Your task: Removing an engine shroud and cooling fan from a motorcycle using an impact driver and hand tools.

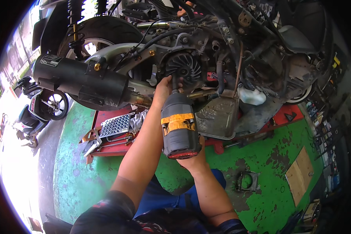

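Observation:
A black cordless impact wrench (178, 134) with orange tape around its body points away from me, toward the finned fan wheel (184, 70) on the side of a scooter engine. My right hand (195, 159) grips its handle from below, and the tool body hides most of the fingers. Near the nose, my left hand (164, 90) wraps around the dark socket (175, 81), with fingertips showing on its far side. The socket's tip is close to the fan's centre; whether it is seated on a nut I cannot tell.
A black exhaust muffler (82, 82) runs left of my arms, below the rear tire (105, 33). On the red lift (113, 149) lie a perforated metal tray (116, 125) and several hand tools. A wooden board (299, 175) rests on the green floor at right. Another scooter (43, 105) stands outside.

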A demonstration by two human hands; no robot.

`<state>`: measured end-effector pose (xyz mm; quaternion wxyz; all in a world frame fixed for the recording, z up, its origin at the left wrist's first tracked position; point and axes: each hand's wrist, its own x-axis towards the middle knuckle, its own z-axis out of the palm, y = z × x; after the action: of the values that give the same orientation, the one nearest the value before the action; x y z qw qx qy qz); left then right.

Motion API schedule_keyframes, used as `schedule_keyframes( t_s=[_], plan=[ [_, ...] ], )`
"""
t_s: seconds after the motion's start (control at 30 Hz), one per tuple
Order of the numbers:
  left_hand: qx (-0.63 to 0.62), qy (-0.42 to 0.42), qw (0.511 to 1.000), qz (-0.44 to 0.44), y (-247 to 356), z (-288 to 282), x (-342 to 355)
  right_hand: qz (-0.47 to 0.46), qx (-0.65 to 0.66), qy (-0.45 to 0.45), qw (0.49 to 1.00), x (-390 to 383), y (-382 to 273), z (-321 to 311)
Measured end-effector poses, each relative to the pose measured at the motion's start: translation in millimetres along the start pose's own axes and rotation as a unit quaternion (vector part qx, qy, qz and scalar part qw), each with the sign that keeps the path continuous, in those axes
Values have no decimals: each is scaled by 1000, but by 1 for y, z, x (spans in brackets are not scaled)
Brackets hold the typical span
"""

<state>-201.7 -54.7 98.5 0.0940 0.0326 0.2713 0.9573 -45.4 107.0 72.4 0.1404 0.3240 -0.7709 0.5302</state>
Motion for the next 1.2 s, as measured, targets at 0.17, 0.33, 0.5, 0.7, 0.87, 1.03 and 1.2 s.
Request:
schedule_keyframes(
  t_s=[0.17, 0.33, 0.5, 0.7, 0.87, 1.03, 1.2],
  plan=[
    [76, 70, 994, 44, -1, -2, 6, -96, -42, 37, 994, -1, 4, -3],
    [34, 83, 996, 11, -1, 5, 3, -134, -141, 30, 980, -16, 11, -4],
    [10, 81, 997, -9, -1, 6, 0, -78, -48, -24, 995, -25, 18, -5],
    [-3, 122, 992, 14, -8, 14, 3, -58, -34, -50, 996, -40, 10, -13],
    [9, 214, 975, 60, -18, 26, 6, -125, -194, 67, 971, -46, 6, -18],
    [47, 225, 971, 69, -14, 28, 5, -56, -142, 122, 981, -46, 26, -22],
    [131, 190, 968, 94, -20, 28, -14, 8, -51, 136, 989, -41, 48, -17]
  ],
)
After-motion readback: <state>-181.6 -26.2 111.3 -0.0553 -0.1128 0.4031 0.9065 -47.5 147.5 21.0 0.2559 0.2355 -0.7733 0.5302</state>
